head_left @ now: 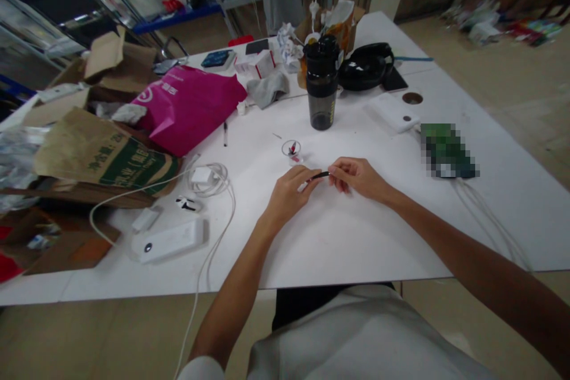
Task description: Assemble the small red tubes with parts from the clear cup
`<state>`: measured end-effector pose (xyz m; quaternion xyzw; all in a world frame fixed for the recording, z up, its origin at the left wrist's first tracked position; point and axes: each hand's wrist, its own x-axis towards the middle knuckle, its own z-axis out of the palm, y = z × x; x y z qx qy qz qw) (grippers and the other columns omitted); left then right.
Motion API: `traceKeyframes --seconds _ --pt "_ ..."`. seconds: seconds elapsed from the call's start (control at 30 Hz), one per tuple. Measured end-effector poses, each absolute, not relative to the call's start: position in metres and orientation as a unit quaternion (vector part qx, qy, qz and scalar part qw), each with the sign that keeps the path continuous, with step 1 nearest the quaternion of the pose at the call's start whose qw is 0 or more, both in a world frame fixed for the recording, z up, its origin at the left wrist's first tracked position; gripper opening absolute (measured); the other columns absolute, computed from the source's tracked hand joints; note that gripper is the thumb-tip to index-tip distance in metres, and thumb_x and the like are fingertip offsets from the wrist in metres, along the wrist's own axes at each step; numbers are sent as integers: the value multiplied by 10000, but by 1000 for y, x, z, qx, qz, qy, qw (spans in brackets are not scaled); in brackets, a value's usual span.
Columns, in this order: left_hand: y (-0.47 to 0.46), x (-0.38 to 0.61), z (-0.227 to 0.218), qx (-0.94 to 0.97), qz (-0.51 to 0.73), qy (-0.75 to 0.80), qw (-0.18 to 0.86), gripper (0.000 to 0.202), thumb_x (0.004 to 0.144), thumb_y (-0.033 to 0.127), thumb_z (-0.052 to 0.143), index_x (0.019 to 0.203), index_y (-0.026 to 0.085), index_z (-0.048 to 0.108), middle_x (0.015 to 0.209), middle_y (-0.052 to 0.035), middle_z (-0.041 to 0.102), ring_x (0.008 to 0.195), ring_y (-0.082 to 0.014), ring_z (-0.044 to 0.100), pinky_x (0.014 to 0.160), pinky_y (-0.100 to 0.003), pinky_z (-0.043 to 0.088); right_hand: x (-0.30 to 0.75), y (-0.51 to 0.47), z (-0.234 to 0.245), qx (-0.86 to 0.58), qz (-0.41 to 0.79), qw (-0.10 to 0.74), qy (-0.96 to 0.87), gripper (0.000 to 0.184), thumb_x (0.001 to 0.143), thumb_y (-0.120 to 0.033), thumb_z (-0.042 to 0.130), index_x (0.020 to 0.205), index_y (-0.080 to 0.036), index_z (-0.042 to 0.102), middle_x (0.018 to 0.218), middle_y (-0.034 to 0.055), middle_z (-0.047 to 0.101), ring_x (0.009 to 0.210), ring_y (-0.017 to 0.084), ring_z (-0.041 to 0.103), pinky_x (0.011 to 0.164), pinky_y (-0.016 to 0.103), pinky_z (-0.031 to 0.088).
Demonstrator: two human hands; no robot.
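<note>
My left hand (291,187) and my right hand (357,176) meet above the white table (338,237), fingers pinched. Between them runs a short, thin black rod (319,176), slightly tilted; my left fingers grip one end and my right fingertips the other. Its exact kind is too small to make out. Just beyond my hands lies a small clear round item (291,148) with red and dark bits in it. A thin needle-like piece (276,136) rests a little farther off. To the left is a pen (225,134).
A dark shaker bottle (322,83) stands beyond my hands. A coiled white cable (214,181) and white power bank (171,240) lie left, near a pink bag (191,104) and cardboard box (71,243). On the right are a white device (392,111), a blurred-out phone (447,151) and a black case (367,65).
</note>
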<state>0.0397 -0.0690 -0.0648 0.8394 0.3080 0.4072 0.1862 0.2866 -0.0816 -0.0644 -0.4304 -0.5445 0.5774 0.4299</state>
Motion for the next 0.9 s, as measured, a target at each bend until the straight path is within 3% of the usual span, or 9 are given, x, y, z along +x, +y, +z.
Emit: traceKeyframes --seconds 0.17,0.37,0.53,0.7,0.9 --pt "-67 39 -70 835 400 331 184 335 1189 472 708 1298 206 881 996 -92 875 855 -202 814 837 -335 649 287 -80 -64 -441 563 456 -529 603 803 -733 1023 940 -209 759 759 29 759 576 144 647 478 281 532" --pt "-69 43 -62 801 368 383 277 407 1205 548 646 1250 225 890 880 -52 862 768 -196 806 838 -326 641 286 -80 -63 -410 524 501 -553 571 799 -687 1045 1000 -240 751 870 47 786 774 213 762 536 300 597" --pt "-69 45 -62 786 386 389 287 371 1188 537 670 1238 226 866 928 -65 875 796 -200 791 833 -326 621 290 -79 -64 -417 495 510 -566 598 840 -714 1008 1110 -239 766 931 62 816 809 226 784 536 302 609" --pt "-67 44 -66 796 394 376 264 293 1154 490 732 1225 234 856 1056 -87 888 872 -210 783 854 -338 607 294 -79 -65 -431 491 488 -578 584 882 -762 957 961 -207 794 822 73 809 683 190 730 554 319 607" --pt "-67 45 -69 802 392 376 248 244 1158 430 725 1246 231 835 1017 -81 876 888 -214 769 867 -349 584 294 -79 -58 -407 483 512 -582 545 800 -680 1049 964 -216 814 909 62 799 813 206 760 618 315 629"
